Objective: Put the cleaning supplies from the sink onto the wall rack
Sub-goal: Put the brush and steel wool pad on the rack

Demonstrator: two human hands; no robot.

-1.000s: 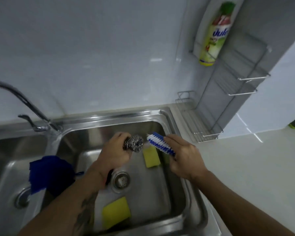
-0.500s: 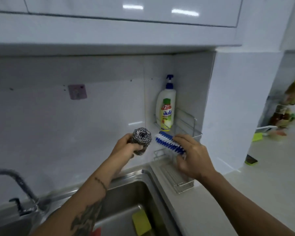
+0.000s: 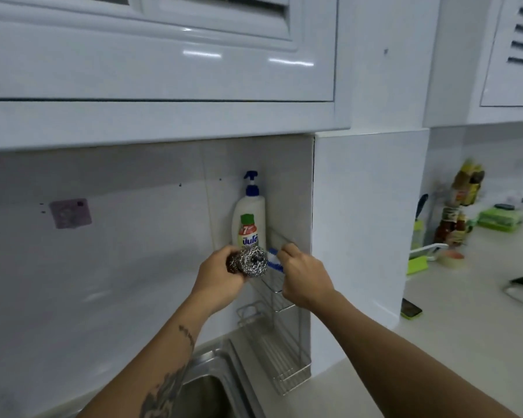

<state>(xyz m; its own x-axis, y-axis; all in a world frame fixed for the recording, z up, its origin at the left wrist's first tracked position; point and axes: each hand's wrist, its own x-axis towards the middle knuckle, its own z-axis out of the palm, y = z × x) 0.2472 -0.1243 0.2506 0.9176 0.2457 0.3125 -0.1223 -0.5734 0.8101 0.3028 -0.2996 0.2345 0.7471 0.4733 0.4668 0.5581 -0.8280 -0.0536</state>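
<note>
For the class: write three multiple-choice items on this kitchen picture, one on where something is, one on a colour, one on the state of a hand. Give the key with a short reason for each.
1. Where does the soap bottle stand?
A. In the sink
B. On the upper shelf of the wall rack
C. On the counter at the right

2. What colour is the bottle's pump?
A. Blue
B. Red
C. Yellow

3. What is the left hand doing?
A. Hanging open and empty
B. Turning the tap
C. Gripping the steel scourer

Key
1: B, the bottle stands in the corner on the upper shelf, behind both hands.
2: A, the pump on top is blue above a white body.
3: C, the fingers are closed round the scourer, held up at the rack, while the right hand holds the brush at the same shelf.
</note>
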